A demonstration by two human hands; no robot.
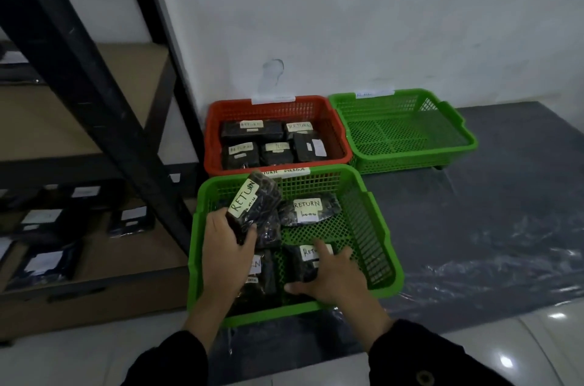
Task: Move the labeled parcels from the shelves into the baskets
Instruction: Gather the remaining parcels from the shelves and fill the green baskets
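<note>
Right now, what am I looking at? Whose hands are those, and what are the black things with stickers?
There is no machine here. A person wears a camera on the head, so you see what they see, looking down at their own hands. The left hand holds a black parcel with a label reading RETURN, tilted above the near green basket. The right hand rests on another parcel lying in that basket. Behind it, a red basket holds five parcels, and a far green basket has none. On the left, shelves hold more parcels.
</note>
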